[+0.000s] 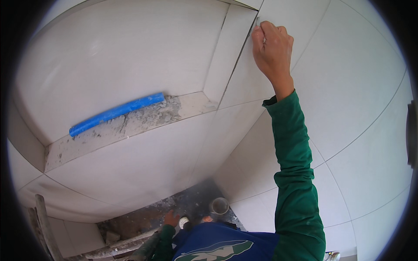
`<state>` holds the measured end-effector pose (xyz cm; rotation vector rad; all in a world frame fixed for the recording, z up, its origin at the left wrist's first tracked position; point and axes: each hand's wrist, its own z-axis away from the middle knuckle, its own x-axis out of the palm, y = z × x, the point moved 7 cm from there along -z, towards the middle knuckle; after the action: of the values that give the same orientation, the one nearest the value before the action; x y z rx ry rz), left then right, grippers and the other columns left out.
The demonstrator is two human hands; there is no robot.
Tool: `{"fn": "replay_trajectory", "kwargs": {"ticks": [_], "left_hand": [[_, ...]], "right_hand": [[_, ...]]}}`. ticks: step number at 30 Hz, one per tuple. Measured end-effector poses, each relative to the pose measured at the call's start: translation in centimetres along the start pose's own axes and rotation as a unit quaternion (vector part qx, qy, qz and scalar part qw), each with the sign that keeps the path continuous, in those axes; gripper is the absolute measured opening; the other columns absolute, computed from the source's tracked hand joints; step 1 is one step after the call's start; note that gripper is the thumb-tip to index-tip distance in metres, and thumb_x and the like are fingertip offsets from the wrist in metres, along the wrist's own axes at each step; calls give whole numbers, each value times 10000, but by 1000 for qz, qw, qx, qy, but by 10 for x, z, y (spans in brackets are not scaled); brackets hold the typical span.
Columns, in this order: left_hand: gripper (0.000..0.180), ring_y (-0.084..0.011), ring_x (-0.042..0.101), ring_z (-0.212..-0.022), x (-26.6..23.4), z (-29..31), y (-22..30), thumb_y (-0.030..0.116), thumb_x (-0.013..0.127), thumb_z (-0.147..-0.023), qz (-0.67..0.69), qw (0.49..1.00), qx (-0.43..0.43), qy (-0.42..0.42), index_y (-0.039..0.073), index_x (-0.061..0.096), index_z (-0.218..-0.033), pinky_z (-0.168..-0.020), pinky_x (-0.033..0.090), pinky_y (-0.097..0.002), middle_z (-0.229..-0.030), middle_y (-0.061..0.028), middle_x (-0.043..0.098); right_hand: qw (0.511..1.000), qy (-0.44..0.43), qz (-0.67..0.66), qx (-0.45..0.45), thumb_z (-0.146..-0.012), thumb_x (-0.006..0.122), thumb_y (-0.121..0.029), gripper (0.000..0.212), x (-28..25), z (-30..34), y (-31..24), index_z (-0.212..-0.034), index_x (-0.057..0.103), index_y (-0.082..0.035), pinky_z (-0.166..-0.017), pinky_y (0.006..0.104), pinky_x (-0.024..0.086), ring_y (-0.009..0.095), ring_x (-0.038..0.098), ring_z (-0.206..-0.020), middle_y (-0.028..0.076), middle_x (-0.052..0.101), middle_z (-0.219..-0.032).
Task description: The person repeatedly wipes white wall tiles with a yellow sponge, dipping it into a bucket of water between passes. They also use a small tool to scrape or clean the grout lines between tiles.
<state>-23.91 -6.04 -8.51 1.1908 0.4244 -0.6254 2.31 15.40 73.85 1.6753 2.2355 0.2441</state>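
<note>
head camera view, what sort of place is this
Probably a room under construction or renovation, perhaps a bathroom: large pale rectangular wall tiles, and loose grey rubble beside a long blue plastic-looking tube on a pale tiled ledge.

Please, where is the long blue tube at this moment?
In the head view, the long blue tube lies left of centre, on the pale tiled ledge, beside grey crumbly rubble.

An indoor building site, with pale tiled walls (348, 100), rubble-strewn ledge (193, 104) and dirty floor (196, 195).
</note>
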Motion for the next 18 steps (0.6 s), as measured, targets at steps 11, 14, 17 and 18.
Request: {"fn": "replay_trajectory", "kwargs": {"ticks": [11, 14, 17, 18], "left_hand": [[697, -424, 527, -1319, 7, 0, -3, 449, 702, -883, -2, 1000, 0, -8, -4, 573, -1396, -1131, 400, -493, -1409, -253, 581], [696, -421, 527, -1322, 4, 2, -2, 447, 703, -883, -6, 1000, -1, -10, -4, 572, -1397, -1132, 399, -491, -1411, -254, 580], [694, -415, 536, -1316, 1, 6, 0, 447, 701, -884, 6, 1000, -7, -7, -3, 572, -1397, -1129, 404, -488, -1405, -252, 585], [692, -414, 539, -1314, 1, 6, 1, 445, 700, -885, 10, 1000, -18, -11, -2, 573, -1398, -1128, 405, -486, -1403, -251, 588]], "right_hand": [[1000, -25, -13, -5, -929, 603, -155, 222, 1, 5, -2, -738, 537, -62, -607, 441, 348, 284, 444, -637, 89, 501, -613], [999, -49, -17, -8, -895, 621, -137, 205, 6, 24, -15, -720, 533, -75, -620, 433, 345, 285, 456, -649, 79, 495, -609], [996, -87, -5, 1, -851, 651, -105, 189, 12, 58, -36, -710, 526, -94, -664, 421, 351, 278, 476, -685, 57, 499, -627], [995, -96, -8, 3, -842, 655, -133, 167, 14, 72, -40, -723, 540, -108, -685, 428, 356, 279, 493, -722, 48, 530, -672]]}}
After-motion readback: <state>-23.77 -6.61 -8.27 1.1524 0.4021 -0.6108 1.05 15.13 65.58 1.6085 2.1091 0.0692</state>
